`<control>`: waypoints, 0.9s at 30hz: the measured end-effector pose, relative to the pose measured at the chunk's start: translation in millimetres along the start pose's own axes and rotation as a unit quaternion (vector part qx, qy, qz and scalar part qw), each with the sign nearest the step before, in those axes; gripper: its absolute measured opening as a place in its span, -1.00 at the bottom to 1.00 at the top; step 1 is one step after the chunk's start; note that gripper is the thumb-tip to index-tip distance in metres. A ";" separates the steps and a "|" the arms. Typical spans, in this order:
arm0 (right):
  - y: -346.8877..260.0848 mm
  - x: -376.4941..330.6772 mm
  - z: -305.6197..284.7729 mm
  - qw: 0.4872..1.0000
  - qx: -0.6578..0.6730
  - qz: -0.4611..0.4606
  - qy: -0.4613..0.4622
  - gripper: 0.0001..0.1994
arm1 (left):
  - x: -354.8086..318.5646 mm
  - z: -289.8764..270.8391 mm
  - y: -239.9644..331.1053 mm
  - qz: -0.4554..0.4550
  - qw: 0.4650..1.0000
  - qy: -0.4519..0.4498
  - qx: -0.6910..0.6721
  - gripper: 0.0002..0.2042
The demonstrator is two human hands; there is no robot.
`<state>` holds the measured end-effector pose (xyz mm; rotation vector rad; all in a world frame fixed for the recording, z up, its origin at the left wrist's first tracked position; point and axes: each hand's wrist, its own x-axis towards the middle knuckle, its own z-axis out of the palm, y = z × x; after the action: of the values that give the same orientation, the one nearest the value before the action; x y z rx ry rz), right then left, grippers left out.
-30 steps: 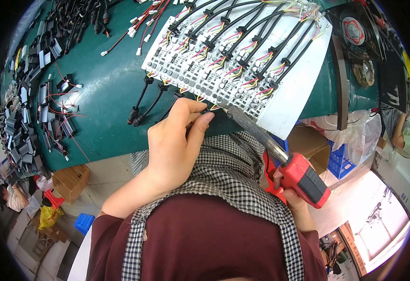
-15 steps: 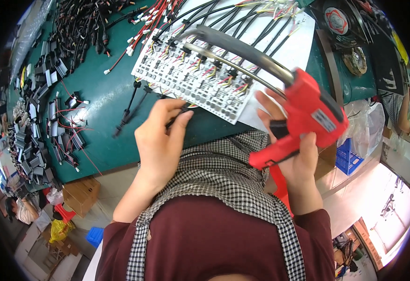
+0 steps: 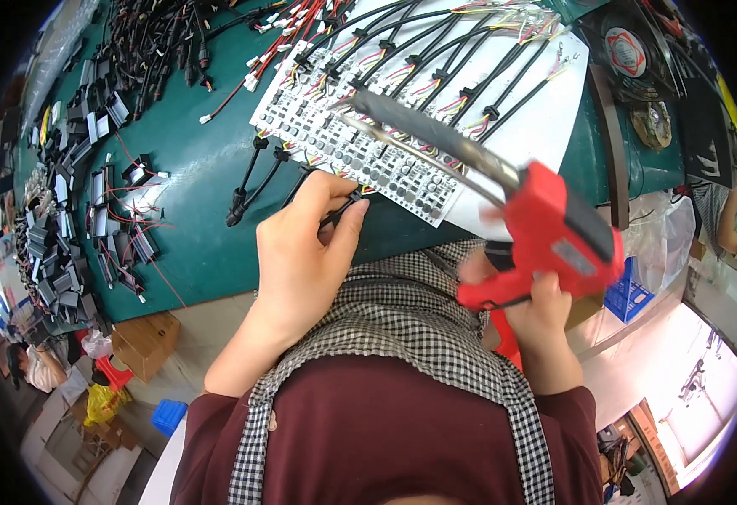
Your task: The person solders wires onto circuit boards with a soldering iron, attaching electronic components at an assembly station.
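A white panel of circuit boards [image 3: 347, 145] lies tilted on white paper, with black cables along its far edge and more hanging from its near edge. At that near edge my left hand [image 3: 301, 244] pinches a thin black cable [image 3: 340, 212], whose coloured wire ends meet the board. My right hand [image 3: 543, 313] is closed around the handle of a red soldering gun [image 3: 553, 223]. Its dark barrel and thin metal tube reach left over the panel. The gun and right fingers are smeared by motion, and I cannot tell whether the tip touches the board.
Black cables [image 3: 154, 50] pile up at the far left, beside red wires with white plugs [image 3: 255, 71]. Small grey metal housings [image 3: 53, 244] spread along the left of the green table [image 3: 208, 177]. A round black fan-like device [image 3: 625, 50] and a solder spool [image 3: 650, 126] stand far right.
My right fingers, spread before, have closed around the soldering gun's grip. The gun's front has come lower over the panel. My left hand has shifted slightly right along the near edge.
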<state>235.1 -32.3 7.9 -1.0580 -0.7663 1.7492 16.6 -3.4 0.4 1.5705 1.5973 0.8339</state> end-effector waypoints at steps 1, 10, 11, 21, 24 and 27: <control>2.9 -7.3 -2.8 0.999 -0.030 -0.030 0.006 -0.24 | 0.9 -2.0 0.6 0.001 1.000 -0.007 0.016 -0.85; 37.3 -81.6 -77.7 0.944 -0.316 -0.049 -0.080 -0.21 | -1.9 3.6 -2.0 0.073 0.992 0.037 0.099 -0.83; 46.1 -86.5 -83.8 0.944 -0.316 -0.048 -0.081 -0.21 | -1.5 3.8 -2.3 0.083 0.989 0.032 0.115 -0.83; 42.6 -78.4 -71.2 0.936 -0.348 -0.021 -0.047 -0.25 | -0.2 2.0 -4.0 0.103 0.985 0.023 0.133 -0.83; 41.6 -79.4 -69.0 0.937 -0.346 0.012 -0.043 -0.26 | 1.0 1.2 -4.7 0.106 0.986 0.014 0.126 -0.83; 39.4 -77.6 -65.4 0.947 -0.318 0.048 -0.029 -0.26 | 1.5 0.0 -3.9 0.096 0.988 0.002 0.120 -0.84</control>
<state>294.5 -115.9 -28.5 -1.4863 -1.3935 1.6506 14.6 -2.1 -3.0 1.9171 1.6145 0.7664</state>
